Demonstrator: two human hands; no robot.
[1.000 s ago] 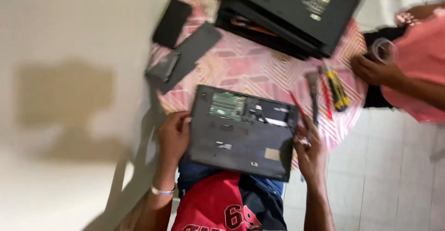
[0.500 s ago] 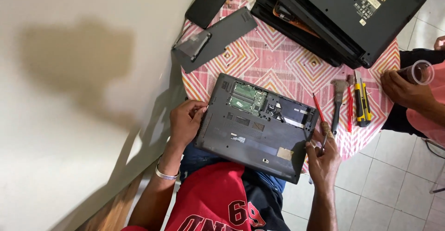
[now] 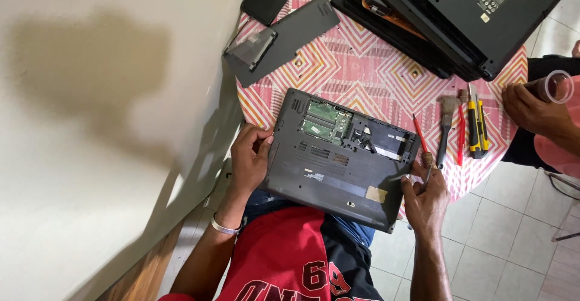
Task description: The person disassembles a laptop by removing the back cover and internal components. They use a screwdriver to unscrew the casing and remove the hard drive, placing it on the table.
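Note:
A dark grey laptop (image 3: 338, 168) lies upside down, half on the round table and half over my lap. Its access panel is off, so a green circuit board (image 3: 326, 121) shows. My left hand (image 3: 249, 159) grips the laptop's left edge, thumb on the base. My right hand (image 3: 426, 195) is at the right edge with its thumb on the base. A thin red screwdriver (image 3: 420, 136) sticks up from its fingers.
The pink patterned tablecloth (image 3: 362, 65) carries a stack of black laptops (image 3: 477, 17), a loose grey cover panel (image 3: 290, 35), a drive (image 3: 251, 48), a brush (image 3: 446, 126), a red tool (image 3: 462, 133) and a yellow utility knife (image 3: 477, 126). Another person's hand (image 3: 531, 109) holds a tape roll at right. A wall stands at left.
The view has shifted and drawn closer. Both my hands keep their hold at the laptop's edges. The other person's hand stays at the right.

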